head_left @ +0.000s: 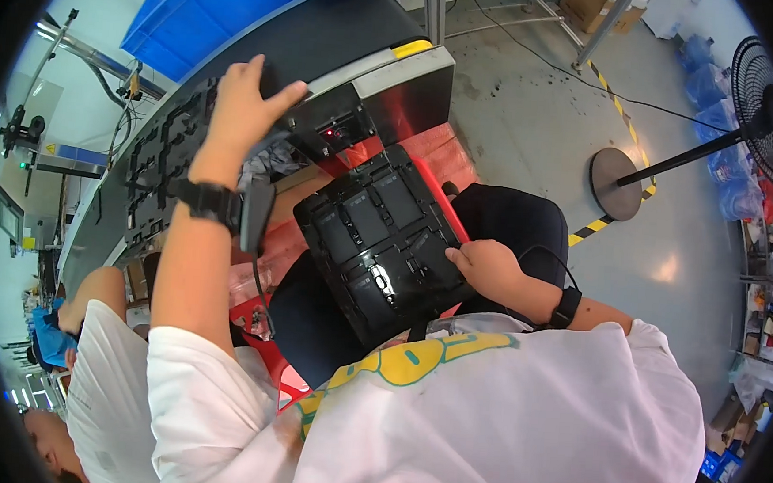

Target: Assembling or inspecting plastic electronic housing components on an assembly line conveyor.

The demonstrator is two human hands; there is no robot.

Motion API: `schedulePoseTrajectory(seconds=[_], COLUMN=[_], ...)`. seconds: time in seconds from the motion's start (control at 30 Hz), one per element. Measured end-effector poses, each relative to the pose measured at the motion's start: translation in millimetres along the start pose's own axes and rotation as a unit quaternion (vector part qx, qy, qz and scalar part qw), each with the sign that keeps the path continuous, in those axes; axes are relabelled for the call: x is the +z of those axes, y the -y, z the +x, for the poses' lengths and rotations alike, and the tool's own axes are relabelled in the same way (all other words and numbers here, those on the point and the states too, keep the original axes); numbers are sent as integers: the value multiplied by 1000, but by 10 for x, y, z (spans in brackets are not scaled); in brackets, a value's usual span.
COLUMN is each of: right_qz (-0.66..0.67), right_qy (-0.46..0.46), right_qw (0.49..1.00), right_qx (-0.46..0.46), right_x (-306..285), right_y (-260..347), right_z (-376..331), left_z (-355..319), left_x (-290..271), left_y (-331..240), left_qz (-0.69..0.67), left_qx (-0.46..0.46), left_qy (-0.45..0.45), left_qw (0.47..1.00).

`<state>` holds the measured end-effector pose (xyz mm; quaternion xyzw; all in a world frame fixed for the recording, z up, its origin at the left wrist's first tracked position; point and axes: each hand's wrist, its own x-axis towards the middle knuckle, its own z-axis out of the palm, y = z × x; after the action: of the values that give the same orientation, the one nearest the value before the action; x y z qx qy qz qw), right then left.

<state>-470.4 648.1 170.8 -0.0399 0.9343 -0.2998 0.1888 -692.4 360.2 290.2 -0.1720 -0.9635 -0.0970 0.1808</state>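
A glossy black plastic tray point(385, 241) with moulded compartments rests on my lap, tilted. My right hand point(495, 273) grips its right edge, the thumb on top and the other fingers partly out of sight. Along the tray's far right side runs a red edge point(442, 199). My left hand point(251, 105) is raised at the near edge of a black conveyor belt point(337, 39), its fingers spread and nothing visible in it. Beside that hand, several flat black plastic parts point(166, 153) lie on the belt. Whether the hand touches the belt, I cannot tell.
A blue bin point(214, 14) stands beyond the belt. Under the belt's side is a small device with a red light point(333, 134). Another person in a white sleeve point(112, 384) sits at my left. To the right, a black standing fan point(616, 183) is on the grey floor.
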Motion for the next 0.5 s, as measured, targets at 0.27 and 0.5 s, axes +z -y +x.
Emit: schedulePoseTrajectory(seconds=[0.27, 0.5], right_qz=[-97, -72], right_qy=[70, 19], right_qw=[992, 993], right_qx=[-34, -94], right_x=[-85, -187], right_y=[-91, 19], right_z=[-77, -40], left_z=[-1609, -2237], left_x=[6, 387], left_y=[-1217, -1402], left_qz=[-170, -136], left_qx=[159, 99], left_qy=[143, 203], left_qw=[962, 965])
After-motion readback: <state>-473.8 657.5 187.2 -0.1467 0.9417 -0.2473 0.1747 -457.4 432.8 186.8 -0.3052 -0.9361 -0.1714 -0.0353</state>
